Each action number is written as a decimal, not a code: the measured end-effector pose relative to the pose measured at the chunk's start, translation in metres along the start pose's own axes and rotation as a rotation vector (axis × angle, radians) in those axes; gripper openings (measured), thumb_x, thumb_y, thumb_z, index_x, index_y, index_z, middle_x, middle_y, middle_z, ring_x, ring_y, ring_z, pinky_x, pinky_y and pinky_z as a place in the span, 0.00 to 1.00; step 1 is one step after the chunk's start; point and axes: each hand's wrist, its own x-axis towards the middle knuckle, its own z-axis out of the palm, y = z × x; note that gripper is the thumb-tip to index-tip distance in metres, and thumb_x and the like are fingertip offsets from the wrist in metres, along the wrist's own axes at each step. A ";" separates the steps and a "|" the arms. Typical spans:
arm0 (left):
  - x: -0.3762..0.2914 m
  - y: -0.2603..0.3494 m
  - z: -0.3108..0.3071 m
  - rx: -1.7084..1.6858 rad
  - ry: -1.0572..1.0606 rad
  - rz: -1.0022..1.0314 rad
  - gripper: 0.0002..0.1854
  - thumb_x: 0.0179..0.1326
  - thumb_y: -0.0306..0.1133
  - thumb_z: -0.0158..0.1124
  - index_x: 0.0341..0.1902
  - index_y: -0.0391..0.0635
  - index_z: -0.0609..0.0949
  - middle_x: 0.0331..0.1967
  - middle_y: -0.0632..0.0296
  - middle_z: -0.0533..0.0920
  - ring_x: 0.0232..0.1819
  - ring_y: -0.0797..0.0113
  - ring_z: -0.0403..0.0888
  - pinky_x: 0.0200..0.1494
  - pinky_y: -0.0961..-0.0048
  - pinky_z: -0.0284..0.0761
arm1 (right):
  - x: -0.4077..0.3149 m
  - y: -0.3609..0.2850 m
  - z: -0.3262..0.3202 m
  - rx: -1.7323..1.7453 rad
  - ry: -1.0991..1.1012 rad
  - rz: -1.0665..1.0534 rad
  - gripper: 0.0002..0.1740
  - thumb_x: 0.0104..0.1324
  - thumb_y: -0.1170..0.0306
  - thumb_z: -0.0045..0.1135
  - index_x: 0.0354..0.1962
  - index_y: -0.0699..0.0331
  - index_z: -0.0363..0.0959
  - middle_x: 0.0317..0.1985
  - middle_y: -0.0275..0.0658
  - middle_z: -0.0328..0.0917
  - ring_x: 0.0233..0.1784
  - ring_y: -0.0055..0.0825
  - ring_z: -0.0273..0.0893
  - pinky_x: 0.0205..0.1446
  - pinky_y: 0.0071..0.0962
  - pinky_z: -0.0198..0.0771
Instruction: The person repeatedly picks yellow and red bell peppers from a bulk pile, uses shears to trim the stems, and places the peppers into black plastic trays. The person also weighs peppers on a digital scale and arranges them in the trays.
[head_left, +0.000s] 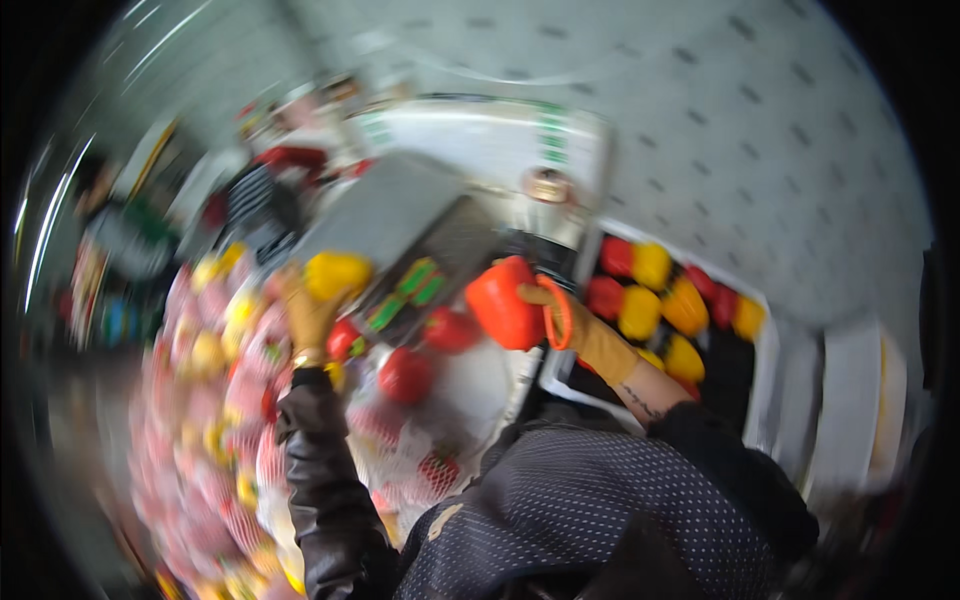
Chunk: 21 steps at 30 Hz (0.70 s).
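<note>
My left hand, in a tan glove, has its fingers round a yellow bell pepper above the pile of net-wrapped peppers. In my right hand, also gloved, is a large red bell pepper; an orange ring-shaped tool handle shows at the same hand. Loose red peppers lie on the pale surface between my arms. To the right, a white crate with dark lining holds red and yellow peppers in rows.
Pink foam-netted peppers are heaped at the left. Beyond my hands are a dark tray with green-and-orange packs, a grey panel, a white foam box and a can. Another person appears at the upper left, blurred.
</note>
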 end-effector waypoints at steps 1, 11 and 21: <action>0.015 -0.005 0.023 0.051 0.008 -0.004 0.56 0.38 0.53 0.75 0.66 0.34 0.59 0.65 0.34 0.58 0.69 0.42 0.51 0.69 0.59 0.49 | -0.025 0.004 -0.012 -0.062 0.172 0.002 0.31 0.58 0.67 0.63 0.57 0.67 0.62 0.48 0.43 0.74 0.49 0.31 0.75 0.54 0.32 0.73; 0.055 -0.018 0.072 0.330 -0.033 -0.192 0.58 0.28 0.56 0.78 0.67 0.50 0.61 0.58 0.41 0.65 0.60 0.45 0.64 0.59 0.55 0.65 | -0.219 0.051 -0.119 -0.217 0.702 -0.464 0.46 0.48 0.63 0.72 0.62 0.64 0.57 0.59 0.41 0.63 0.64 0.30 0.59 0.65 0.27 0.55; -0.073 0.387 0.114 -0.632 -0.584 0.703 0.36 0.35 0.27 0.75 0.55 0.43 0.73 0.52 0.52 0.73 0.56 0.53 0.69 0.61 0.61 0.63 | -0.373 0.021 -0.283 -0.934 1.671 -0.114 0.44 0.42 0.54 0.73 0.56 0.60 0.64 0.34 0.40 0.79 0.42 0.40 0.77 0.45 0.36 0.69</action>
